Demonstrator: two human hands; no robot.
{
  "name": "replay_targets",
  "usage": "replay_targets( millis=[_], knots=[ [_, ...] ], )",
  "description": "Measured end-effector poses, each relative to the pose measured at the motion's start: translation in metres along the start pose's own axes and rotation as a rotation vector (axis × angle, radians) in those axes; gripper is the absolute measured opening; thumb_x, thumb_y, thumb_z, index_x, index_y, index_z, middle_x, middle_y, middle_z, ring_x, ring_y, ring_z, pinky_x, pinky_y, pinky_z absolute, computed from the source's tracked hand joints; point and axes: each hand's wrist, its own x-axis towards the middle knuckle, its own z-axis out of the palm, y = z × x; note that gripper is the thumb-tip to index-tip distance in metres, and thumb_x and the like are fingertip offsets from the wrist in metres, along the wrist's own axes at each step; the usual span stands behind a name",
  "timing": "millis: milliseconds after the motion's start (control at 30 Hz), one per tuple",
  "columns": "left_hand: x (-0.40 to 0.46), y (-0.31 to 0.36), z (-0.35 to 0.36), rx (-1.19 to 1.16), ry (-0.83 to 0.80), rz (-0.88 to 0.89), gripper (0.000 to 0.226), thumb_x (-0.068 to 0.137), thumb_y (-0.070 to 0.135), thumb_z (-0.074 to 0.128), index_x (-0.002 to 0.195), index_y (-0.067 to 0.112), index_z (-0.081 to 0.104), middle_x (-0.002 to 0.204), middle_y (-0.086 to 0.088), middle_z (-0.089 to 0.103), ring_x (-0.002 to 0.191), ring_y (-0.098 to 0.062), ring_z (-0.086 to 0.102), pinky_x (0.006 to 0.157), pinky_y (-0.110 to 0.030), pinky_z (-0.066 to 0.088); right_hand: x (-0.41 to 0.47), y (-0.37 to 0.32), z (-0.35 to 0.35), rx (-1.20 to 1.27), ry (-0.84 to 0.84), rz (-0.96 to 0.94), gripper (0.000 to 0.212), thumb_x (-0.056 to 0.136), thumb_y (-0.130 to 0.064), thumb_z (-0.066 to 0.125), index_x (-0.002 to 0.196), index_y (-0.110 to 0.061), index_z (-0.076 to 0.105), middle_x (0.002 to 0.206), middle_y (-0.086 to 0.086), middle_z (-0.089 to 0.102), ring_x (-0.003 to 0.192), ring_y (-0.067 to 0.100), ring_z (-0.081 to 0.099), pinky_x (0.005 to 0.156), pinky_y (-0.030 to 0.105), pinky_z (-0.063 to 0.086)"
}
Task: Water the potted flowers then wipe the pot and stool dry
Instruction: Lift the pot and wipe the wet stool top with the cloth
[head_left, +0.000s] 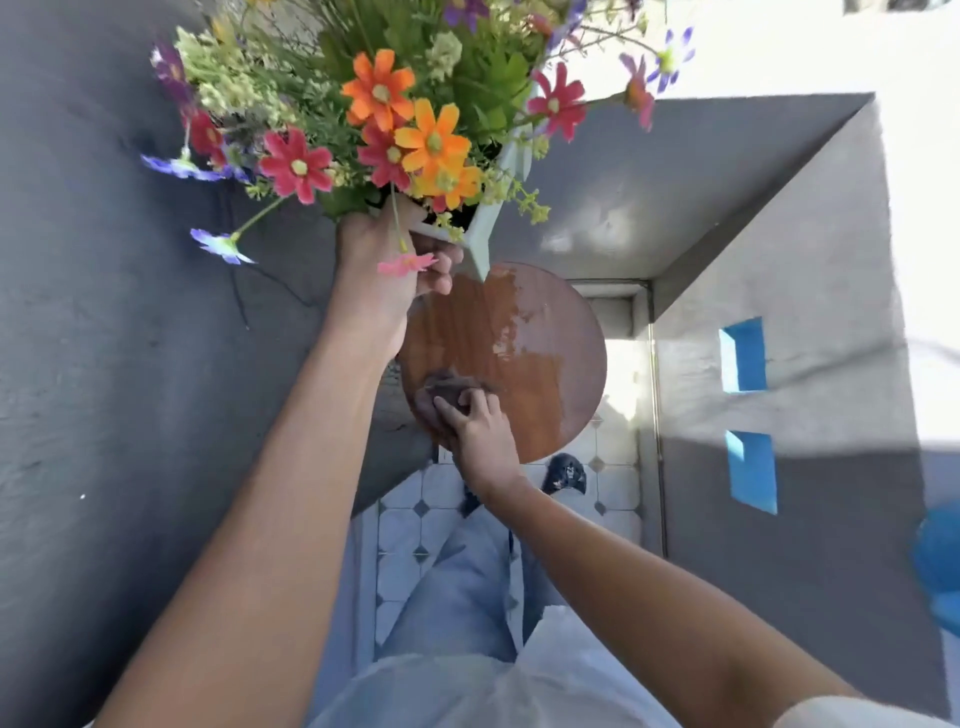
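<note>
My left hand (387, 270) grips the near rim of a pale square pot (485, 239), holding it tilted and raised above the far side of the stool. Orange, red and purple flowers (410, 124) fill the pot and hide most of it. The round brown wooden stool top (540, 364) lies below, with a wet shiny patch on its right part. My right hand (480, 421) presses a dark brownish cloth (441, 389) flat onto the stool's near left part.
A grey wall (130, 338) rises close on the left. A low grey and white parapet (779, 291) with blue openings runs on the right. White tiled floor (415, 525), my leg and a dark shoe (566, 473) lie below the stool.
</note>
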Motion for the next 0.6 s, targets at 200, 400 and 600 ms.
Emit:
replay_targets(
  millis=[200,400,600],
  knots=[
    [0.007,0.004,0.016,-0.047,0.027,-0.021,0.032,0.094,0.006,0.038,0.068,0.004,0.056,0.058,-0.015,0.059,0.038,-0.011,0.049,0.039,-0.021,0.038,0.016,0.009,-0.014,-0.068,-0.251,-0.378,0.068,0.083,-0.007,0.069,0.145,-0.021,0.047,0.127,0.014,0.048,0.122,0.034,0.041,0.089,0.046,0.051],
    [0.03,0.017,0.022,-0.055,0.013,-0.035,0.029,0.095,0.012,0.037,0.075,0.001,0.055,0.056,-0.014,0.059,0.038,-0.01,0.049,0.04,-0.02,0.039,0.07,0.097,-0.078,-0.055,0.051,-0.114,0.047,0.094,-0.017,0.057,0.139,-0.032,0.054,0.137,0.006,0.046,0.123,0.03,0.045,0.093,0.041,0.05],
    [0.046,0.033,0.026,-0.03,0.032,-0.012,0.03,0.094,0.008,0.035,0.071,0.002,0.054,0.065,-0.017,0.057,0.039,-0.009,0.049,0.041,-0.021,0.04,0.103,0.131,-0.108,-0.061,0.062,0.117,0.055,0.078,-0.018,0.069,0.131,-0.03,0.06,0.13,0.012,0.051,0.117,0.037,0.051,0.093,0.045,0.052]
  ],
)
